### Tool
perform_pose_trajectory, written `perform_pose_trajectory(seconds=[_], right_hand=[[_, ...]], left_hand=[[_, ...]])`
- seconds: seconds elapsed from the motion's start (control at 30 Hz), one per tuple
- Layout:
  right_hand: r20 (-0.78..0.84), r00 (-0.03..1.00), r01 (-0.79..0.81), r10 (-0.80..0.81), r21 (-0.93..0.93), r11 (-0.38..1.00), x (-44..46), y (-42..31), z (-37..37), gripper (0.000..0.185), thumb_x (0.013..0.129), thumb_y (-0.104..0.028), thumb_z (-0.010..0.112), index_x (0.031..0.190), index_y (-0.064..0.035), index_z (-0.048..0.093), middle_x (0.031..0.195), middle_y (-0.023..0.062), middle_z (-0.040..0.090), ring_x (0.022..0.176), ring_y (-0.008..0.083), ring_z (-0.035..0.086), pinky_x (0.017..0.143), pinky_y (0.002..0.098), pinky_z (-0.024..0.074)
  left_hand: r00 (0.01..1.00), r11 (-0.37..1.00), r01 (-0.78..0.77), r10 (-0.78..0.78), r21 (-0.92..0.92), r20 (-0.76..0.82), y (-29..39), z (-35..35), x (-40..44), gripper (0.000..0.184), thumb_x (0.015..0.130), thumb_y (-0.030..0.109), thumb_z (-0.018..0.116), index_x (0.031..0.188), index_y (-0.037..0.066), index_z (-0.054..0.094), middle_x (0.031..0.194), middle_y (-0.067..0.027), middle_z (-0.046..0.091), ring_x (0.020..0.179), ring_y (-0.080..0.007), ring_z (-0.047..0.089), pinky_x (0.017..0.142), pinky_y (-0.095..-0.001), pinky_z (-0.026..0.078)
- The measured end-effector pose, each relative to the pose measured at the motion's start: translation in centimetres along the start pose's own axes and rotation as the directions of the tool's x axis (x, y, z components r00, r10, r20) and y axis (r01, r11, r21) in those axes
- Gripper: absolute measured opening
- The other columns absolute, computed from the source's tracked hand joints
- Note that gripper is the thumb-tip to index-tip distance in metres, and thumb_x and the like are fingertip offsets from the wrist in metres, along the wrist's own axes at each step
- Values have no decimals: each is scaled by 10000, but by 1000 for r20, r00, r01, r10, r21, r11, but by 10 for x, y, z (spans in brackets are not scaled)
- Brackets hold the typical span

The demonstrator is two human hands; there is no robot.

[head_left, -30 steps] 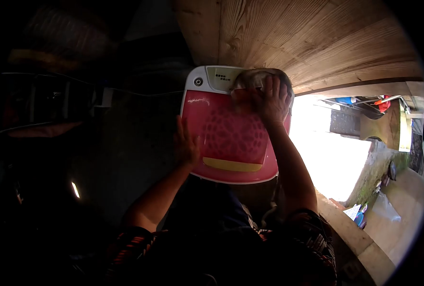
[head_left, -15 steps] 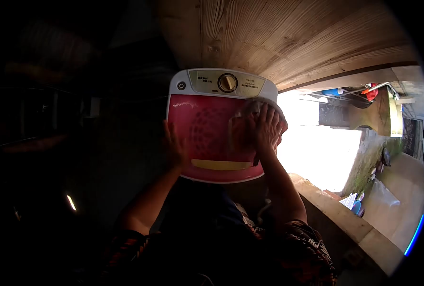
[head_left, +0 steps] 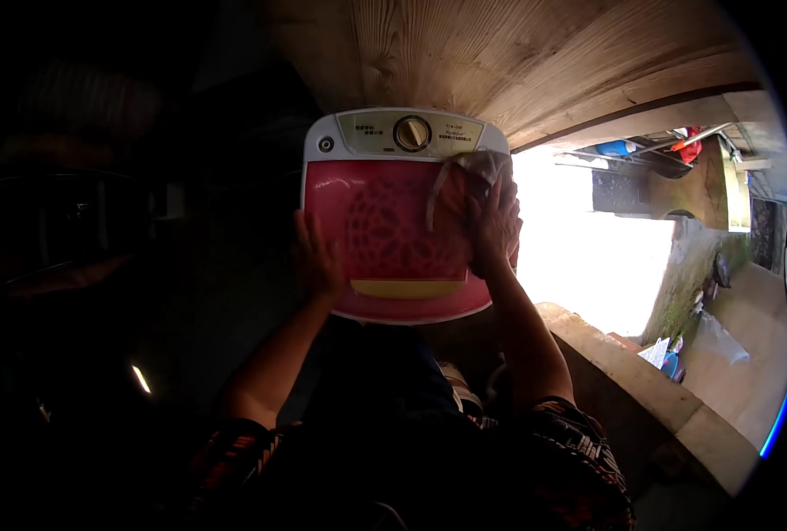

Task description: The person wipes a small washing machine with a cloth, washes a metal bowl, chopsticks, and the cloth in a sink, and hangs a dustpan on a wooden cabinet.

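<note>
The pink-topped appliance [head_left: 398, 234] sits near the middle of the frame, just above the dark lap of the person wearing the camera. Along its upper edge runs a pale control panel [head_left: 371, 134] with printed lettering and a round dial [head_left: 413, 134]; a small round fitting [head_left: 326, 143] marks its upper-left corner, and a yellow strip [head_left: 408, 289] crosses the lower part of the lid.

The right hand [head_left: 498, 226] is at the right side of the lid, laid over a greyish cloth [head_left: 480, 165] that bunches up towards the dial — whether the fingers grip the cloth or only press on it, I cannot tell. The left hand [head_left: 320, 264] is open, its fingers extended, at the left edge of the appliance; it holds nothing that shows.

Wooden boards [head_left: 464, 57] fill the top of the frame, right behind the appliance. At right, a bright opening [head_left: 588, 257] looks onto daylight, with blue [head_left: 619, 148] and red [head_left: 690, 150] items at upper right and a clear plastic sheet [head_left: 723, 340] at lower right. The left of the frame is too dark to make out.
</note>
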State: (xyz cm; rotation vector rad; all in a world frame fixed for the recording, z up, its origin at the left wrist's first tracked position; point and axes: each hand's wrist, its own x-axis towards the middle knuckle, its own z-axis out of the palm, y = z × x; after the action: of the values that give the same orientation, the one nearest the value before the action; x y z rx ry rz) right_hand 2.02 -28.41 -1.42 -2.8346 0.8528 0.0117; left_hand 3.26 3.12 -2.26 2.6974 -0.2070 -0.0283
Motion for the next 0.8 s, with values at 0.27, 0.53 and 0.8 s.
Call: perform_pose_trajectory(seconds=[0.27,0.53,0.8], right_hand=[[-88,949,291,-303,-133,947,-38,-91,24,748,890,-581,481,1460,-113,357,1539,223,243,1400,449,245,1092,606,217],[-159,720,691,-676,65,720,-49,-223,44,623,901,-486,512,1419,-152,421,1493,169,344,1352,401,331,1053,591,279],[76,472,880,-878,10,474,-139,-198,8,573,869,-435,564,1369,-164,494,1493,133,361,1372,333,321,1053,545,308]], left_hand=[[1000,1000,17,-16,-24,16,-2,-9,-2,627,950,242,543,1488,50,287,1572,-198,195,1364,-377,361,1088,-466,344],[973,777,98,-207,-622,-106,-23,-17,-10,603,981,278,500,1478,18,281,1505,-230,312,1384,-368,327,1122,-436,291],[866,673,212,-465,-709,-182,-75,-48,42,577,899,417,617,1310,25,516,1347,-194,505,1278,-323,452,1063,-402,353]])
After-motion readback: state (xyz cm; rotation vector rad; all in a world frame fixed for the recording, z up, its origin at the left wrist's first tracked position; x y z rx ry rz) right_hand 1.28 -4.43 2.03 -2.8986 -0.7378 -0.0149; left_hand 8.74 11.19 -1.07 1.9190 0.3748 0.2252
